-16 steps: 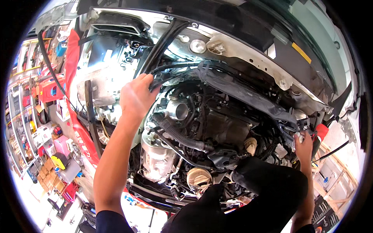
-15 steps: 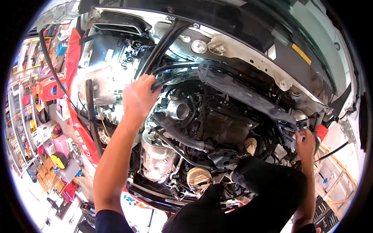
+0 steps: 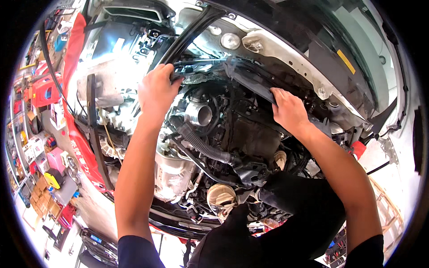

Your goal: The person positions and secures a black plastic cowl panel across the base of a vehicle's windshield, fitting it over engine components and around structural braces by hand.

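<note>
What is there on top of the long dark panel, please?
The right hand curls over the long dark panel; whatever lies directly under that hand is covered and cannot be seen.

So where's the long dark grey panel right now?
In the head view, the panel lies above and right of centre, gripped by the right hand, up and right of the round metal opening.

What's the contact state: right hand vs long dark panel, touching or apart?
Touching. The head view shows the right hand gripping the edge of the long dark panel, no gap visible.
</note>
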`<state>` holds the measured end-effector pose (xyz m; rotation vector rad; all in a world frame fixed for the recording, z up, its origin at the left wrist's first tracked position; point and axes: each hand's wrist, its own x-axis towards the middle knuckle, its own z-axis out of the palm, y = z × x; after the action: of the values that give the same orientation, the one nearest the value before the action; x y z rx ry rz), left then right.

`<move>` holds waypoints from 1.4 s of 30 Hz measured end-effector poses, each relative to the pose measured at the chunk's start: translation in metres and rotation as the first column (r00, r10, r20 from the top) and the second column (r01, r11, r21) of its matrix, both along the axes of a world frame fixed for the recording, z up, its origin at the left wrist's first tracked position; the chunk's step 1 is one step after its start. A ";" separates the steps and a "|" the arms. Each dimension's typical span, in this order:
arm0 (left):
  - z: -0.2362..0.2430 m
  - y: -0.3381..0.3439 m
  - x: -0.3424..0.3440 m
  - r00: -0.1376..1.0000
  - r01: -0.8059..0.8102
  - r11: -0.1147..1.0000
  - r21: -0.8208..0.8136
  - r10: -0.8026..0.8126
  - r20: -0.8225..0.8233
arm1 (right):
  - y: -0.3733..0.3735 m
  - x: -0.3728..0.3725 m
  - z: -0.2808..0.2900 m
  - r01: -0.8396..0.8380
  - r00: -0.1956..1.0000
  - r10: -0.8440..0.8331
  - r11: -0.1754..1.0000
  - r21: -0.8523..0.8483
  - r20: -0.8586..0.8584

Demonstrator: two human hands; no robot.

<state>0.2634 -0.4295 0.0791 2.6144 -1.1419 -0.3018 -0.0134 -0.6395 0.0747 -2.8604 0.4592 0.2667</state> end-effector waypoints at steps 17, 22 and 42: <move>0.006 0.021 -0.011 1.000 -0.011 0.976 -0.216 0.008 -0.017 | -0.014 0.002 0.022 0.032 0.999 -0.026 0.976 0.214 -0.030; 0.001 0.013 0.001 0.996 0.086 0.974 -0.210 -0.085 0.010 | -0.016 0.017 0.020 0.111 0.993 -0.101 0.967 0.230 -0.057; -0.001 0.294 -0.037 0.717 -0.614 0.673 -0.413 0.694 0.066 | -0.016 0.009 0.017 0.175 0.984 -0.175 0.954 0.245 -0.024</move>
<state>0.2264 -0.1355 0.0786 2.5375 -0.1794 0.3365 -0.0044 -0.6554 0.0918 -2.5595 0.6289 0.2735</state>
